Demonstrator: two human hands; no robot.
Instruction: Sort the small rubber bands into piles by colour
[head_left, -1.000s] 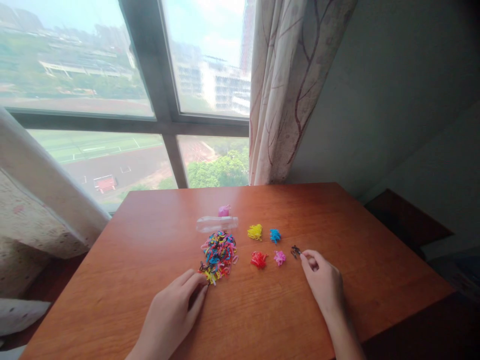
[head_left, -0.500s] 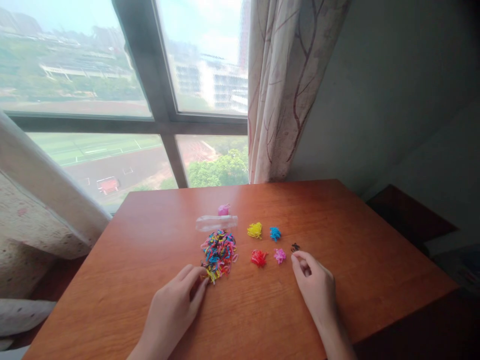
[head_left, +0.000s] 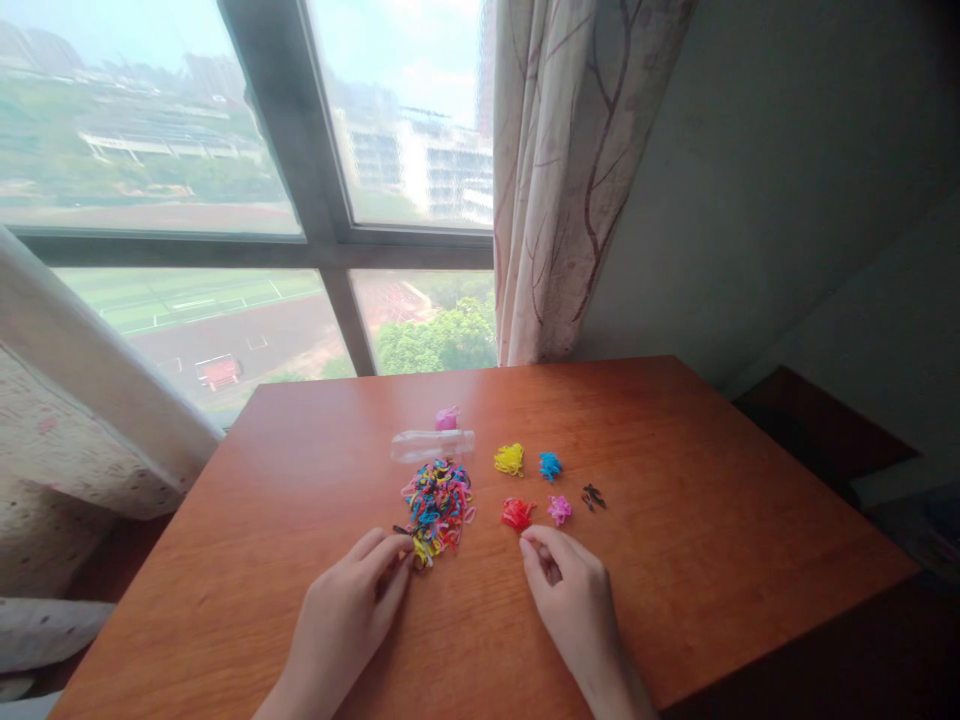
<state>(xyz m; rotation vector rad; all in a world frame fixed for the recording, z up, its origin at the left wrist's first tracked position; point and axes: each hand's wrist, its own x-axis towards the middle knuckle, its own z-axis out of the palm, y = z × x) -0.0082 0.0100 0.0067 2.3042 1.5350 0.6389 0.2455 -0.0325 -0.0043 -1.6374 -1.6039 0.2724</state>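
Your left hand [head_left: 351, 600], narrowly pinched, meets the near edge of the mixed band pile [head_left: 439, 497] on the table [head_left: 465, 640]. Your right hand [head_left: 576, 592], likewise narrow, is beside the red pile [head_left: 517, 514]. Can't tell if either holds anything.

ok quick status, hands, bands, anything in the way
Left hand at near edge of mixed rubber-band pile. Right hand by red bands, hold unclear. Transparent plastic item beyond mixed pile, blocking neither hand.

Bare hands [head_left: 345, 600] [head_left: 574, 590], bare forearms [head_left: 296, 692]
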